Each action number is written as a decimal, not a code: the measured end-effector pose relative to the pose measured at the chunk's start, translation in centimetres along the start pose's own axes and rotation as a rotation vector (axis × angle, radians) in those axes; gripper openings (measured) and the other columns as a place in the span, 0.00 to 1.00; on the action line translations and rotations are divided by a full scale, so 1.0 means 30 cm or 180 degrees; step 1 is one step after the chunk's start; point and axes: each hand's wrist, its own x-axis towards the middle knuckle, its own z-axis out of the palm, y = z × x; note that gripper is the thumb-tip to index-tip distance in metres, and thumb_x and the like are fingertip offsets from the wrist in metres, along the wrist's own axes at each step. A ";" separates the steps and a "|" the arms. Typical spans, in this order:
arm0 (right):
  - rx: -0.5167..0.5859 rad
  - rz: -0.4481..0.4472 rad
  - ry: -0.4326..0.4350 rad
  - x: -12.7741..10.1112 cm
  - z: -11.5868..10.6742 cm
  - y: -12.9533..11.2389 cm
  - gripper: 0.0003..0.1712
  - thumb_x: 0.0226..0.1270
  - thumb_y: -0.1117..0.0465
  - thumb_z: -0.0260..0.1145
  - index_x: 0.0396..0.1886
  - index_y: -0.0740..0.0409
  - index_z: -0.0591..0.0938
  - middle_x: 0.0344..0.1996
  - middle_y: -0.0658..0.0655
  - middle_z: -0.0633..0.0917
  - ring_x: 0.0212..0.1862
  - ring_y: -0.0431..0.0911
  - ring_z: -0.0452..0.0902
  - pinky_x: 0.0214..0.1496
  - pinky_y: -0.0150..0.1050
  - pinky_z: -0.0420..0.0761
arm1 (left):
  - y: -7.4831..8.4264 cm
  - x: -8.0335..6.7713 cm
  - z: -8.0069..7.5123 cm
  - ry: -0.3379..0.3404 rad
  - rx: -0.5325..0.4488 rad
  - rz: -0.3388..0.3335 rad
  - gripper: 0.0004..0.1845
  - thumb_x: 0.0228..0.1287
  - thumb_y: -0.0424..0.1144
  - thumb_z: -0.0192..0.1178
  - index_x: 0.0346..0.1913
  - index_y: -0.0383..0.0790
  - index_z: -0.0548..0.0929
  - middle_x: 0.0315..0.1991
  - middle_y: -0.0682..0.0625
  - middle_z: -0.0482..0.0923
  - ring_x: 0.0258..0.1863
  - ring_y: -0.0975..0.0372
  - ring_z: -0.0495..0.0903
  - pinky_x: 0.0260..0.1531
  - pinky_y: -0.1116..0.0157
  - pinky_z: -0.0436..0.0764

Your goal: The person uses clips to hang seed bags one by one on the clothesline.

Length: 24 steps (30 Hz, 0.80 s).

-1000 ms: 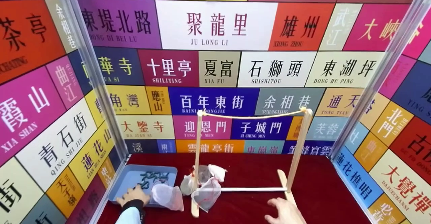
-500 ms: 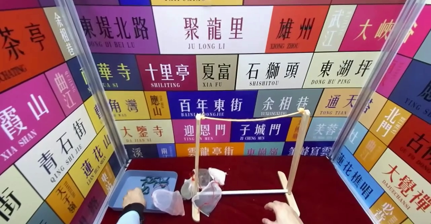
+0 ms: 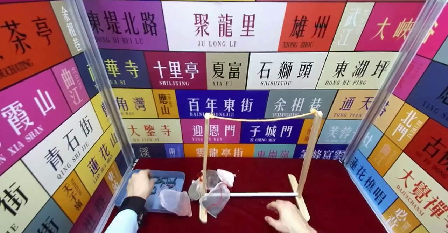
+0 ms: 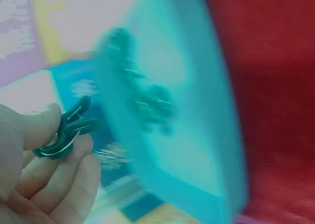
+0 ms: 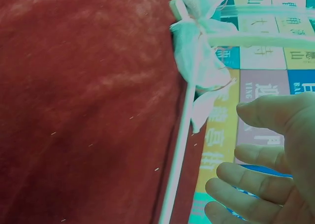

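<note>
1. Head view: The left hand (image 3: pixel 140 183) is up over the blue tray (image 3: pixel 178 175), near its left side. The tray sits at the left end of the red cloth (image 3: pixel 332 191), left of the wooden rack (image 3: pixel 303 163). Dark green clips (image 3: pixel 164 183) lie in the tray, just right of the hand. Small white mesh bags (image 3: pixel 213 191) lie around the rack's left post. The right hand (image 3: pixel 288 218) rests on the cloth in front of the rack's bottom bar, fingers spread out and holding nothing.

2. Left wrist view: The left hand (image 4: pixel 42 172) pinches one dark green clip (image 4: pixel 66 130) between the thumb and the fingers. The clip is at the fingertips, away from the tray (image 4: pixel 197 135). More clips (image 4: pixel 142 98) lie in the tray, blurry.

3. Right wrist view: The right hand (image 5: pixel 270 170) is loose, fingers a bit bent, with nothing in it. The rack's bottom bar (image 5: pixel 179 145) is just beside the fingers, not touching. A mesh bag (image 5: pixel 199 56) lies farther along the bar.
</note>
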 end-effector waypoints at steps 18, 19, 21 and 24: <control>0.0566 -0.0316 0.0331 0.195 0.035 -0.204 0.17 0.62 0.53 0.80 0.46 0.56 0.90 0.35 0.49 0.91 0.33 0.41 0.88 0.36 0.36 0.86 | 0.562 -0.260 0.135 -0.0303 -0.2400 0.0529 0.06 0.59 0.31 0.77 0.38 0.34 0.90 0.32 0.47 0.90 0.30 0.60 0.88 0.30 0.66 0.87; 0.0608 -0.0313 0.0325 0.207 0.041 -0.214 0.20 0.62 0.50 0.80 0.48 0.56 0.89 0.36 0.49 0.91 0.33 0.42 0.88 0.36 0.36 0.86 | 0.588 -0.278 0.146 -0.0450 -0.2561 0.0488 0.07 0.60 0.31 0.76 0.39 0.33 0.90 0.33 0.46 0.90 0.29 0.60 0.89 0.29 0.65 0.87; 0.0695 -0.0311 0.0299 0.227 0.053 -0.233 0.25 0.62 0.47 0.81 0.52 0.57 0.88 0.37 0.49 0.91 0.33 0.43 0.89 0.37 0.37 0.87 | 0.635 -0.309 0.167 -0.0693 -0.2836 0.0422 0.08 0.62 0.32 0.76 0.40 0.32 0.90 0.34 0.45 0.90 0.30 0.60 0.89 0.28 0.63 0.89; 0.0755 -0.0345 0.0282 0.242 0.070 -0.252 0.26 0.60 0.46 0.82 0.53 0.55 0.88 0.37 0.48 0.91 0.32 0.43 0.89 0.36 0.36 0.87 | 0.688 -0.351 0.190 -0.1058 -0.3371 0.0172 0.09 0.64 0.31 0.74 0.43 0.28 0.88 0.36 0.41 0.90 0.30 0.58 0.90 0.28 0.58 0.90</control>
